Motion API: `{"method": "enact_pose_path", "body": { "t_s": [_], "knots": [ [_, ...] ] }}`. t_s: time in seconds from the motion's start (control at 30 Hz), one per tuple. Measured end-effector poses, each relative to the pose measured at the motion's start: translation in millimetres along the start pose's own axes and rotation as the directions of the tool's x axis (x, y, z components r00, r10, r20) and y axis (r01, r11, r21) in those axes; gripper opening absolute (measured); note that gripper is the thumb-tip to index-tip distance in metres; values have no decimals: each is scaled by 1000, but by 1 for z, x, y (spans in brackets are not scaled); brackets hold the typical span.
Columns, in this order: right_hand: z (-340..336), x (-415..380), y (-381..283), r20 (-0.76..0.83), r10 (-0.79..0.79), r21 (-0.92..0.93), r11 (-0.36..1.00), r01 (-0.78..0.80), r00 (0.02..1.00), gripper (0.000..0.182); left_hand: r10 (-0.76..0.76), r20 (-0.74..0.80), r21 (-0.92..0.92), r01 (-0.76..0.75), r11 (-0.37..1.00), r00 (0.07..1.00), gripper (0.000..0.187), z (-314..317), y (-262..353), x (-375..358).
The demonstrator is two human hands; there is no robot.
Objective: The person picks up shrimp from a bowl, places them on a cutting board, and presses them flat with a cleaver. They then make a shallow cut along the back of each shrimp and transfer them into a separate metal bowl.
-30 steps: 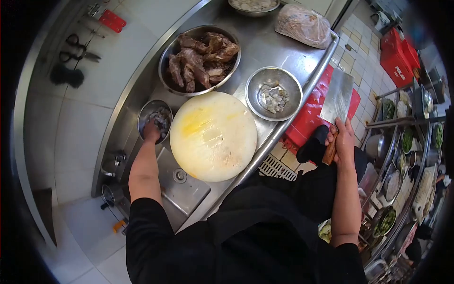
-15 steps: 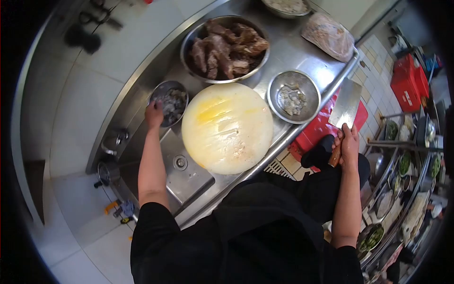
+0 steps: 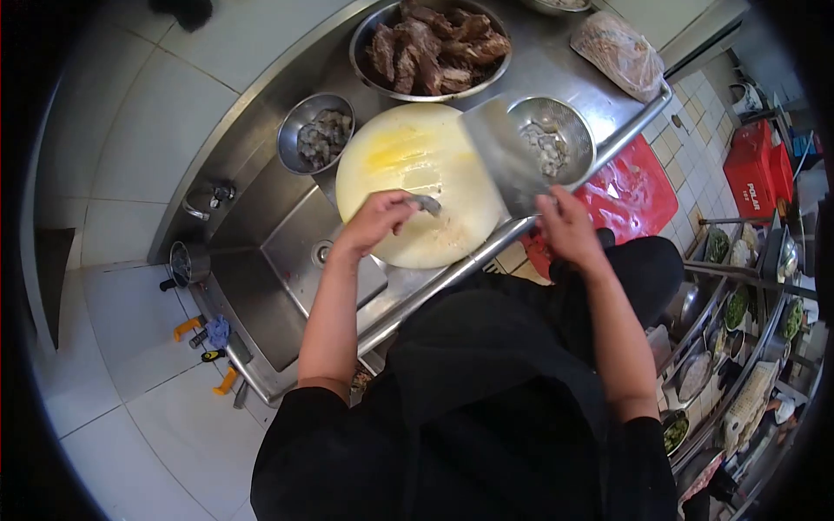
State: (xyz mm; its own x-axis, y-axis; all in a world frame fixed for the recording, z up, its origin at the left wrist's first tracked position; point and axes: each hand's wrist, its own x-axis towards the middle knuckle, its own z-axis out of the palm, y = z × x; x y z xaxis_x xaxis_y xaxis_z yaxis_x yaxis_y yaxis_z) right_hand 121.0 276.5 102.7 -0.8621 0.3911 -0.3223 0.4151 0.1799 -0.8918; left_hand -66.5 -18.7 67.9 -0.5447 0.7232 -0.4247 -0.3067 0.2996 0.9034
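My left hand (image 3: 375, 220) holds a small grey shrimp (image 3: 426, 204) over the round pale cutting board (image 3: 408, 165) on the steel counter. My right hand (image 3: 566, 227) grips the handle of a wide cleaver (image 3: 497, 156), whose blade hangs above the board's right side. A small steel bowl of raw shrimp (image 3: 316, 132) stands left of the board. Another steel bowl (image 3: 556, 139) with a few pieces sits to the right, partly hidden by the blade.
A large steel bowl of cooked meat (image 3: 432, 45) stands behind the board. A plastic bag of food (image 3: 618, 43) lies at the counter's far right. A sink basin (image 3: 261, 286) is on the left. Red crates (image 3: 631, 193) sit on the tiled floor, with shelves of dishes (image 3: 738, 304) on the right.
My left hand left the small bowl and came to the board with a shrimp. My right hand brought the cleaver from beside the counter up over the board.
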Motion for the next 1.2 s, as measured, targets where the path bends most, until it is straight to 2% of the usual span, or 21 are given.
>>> {"method": "enact_pose_path", "body": {
  "t_s": [0.07, 0.1, 0.13, 0.17, 0.2, 0.27, 0.3, 0.33, 0.4, 0.43, 0.73, 0.93, 1.03, 1.07, 1.13, 1.2],
  "knots": [
    [35, 10, 28, 49, 13, 40, 999, -15, 999, 25, -151, 78, 164, 137, 977, 985, 23, 16, -29, 19],
    [50, 11, 33, 53, 83, -37, 996, -81, 995, 28, -153, 80, 167, 139, 976, 985, 23, 24, -34, 21],
    [61, 12, 42, 53, 157, -115, 982, -150, 986, 31, -38, -87, 493, 76, 867, 995, 22, 32, -38, 22],
    [72, 21, 74, 40, 93, -229, 970, -81, 995, 38, 129, -200, 761, 71, 645, 971, 21, 36, -40, 21],
    [74, 18, 76, 41, 96, -225, 971, -84, 995, 38, 125, -200, 763, 74, 643, 972, 21, 38, -40, 19],
    [80, 9, 81, 92, 160, -222, 965, -137, 983, 41, 392, -401, 646, -48, 762, 828, 20, 42, -42, 15],
    [80, 6, 81, 92, 170, -220, 965, -147, 981, 41, 398, -329, 668, -87, 739, 856, 18, 40, -45, 15],
    [79, 3, 81, 121, 211, -189, 964, -187, 970, 40, 389, -326, 665, -84, 742, 861, 18, 43, -50, 14],
    [77, 0, 79, 186, 284, -134, 956, -262, 941, 39, 402, -187, 700, -166, 695, 896, 18, 50, -57, 12],
    [78, -3, 77, 218, 274, -11, 960, -279, 937, 36, 395, -170, 716, -162, 679, 903, 18, 53, -59, 11],
    [84, -10, 71, 276, 306, -73, 952, -298, 911, 36, 479, -163, 748, -209, 630, 862, 22, 56, -65, 2],
    [87, -14, 51, 246, 312, -84, 950, -301, 918, 36, 444, -189, 735, -174, 656, 876, 25, 57, -64, 0],
    [90, -10, 48, 253, 315, -102, 949, -299, 915, 41, 476, -208, 752, -172, 637, 854, 23, 59, -72, 1],
    [93, -6, 56, 253, 313, -103, 950, -296, 915, 41, 478, -210, 752, -172, 637, 853, 23, 59, -75, 2],
    [103, 4, 74, 136, 110, -332, 941, -59, 985, 46, 500, -223, 757, -175, 630, 837, 26, 59, -79, 3],
    [102, 6, 78, 156, 109, -308, 950, -57, 982, 48, 510, -272, 759, -144, 635, 816, 28, 62, -80, -1]
  ]
}}
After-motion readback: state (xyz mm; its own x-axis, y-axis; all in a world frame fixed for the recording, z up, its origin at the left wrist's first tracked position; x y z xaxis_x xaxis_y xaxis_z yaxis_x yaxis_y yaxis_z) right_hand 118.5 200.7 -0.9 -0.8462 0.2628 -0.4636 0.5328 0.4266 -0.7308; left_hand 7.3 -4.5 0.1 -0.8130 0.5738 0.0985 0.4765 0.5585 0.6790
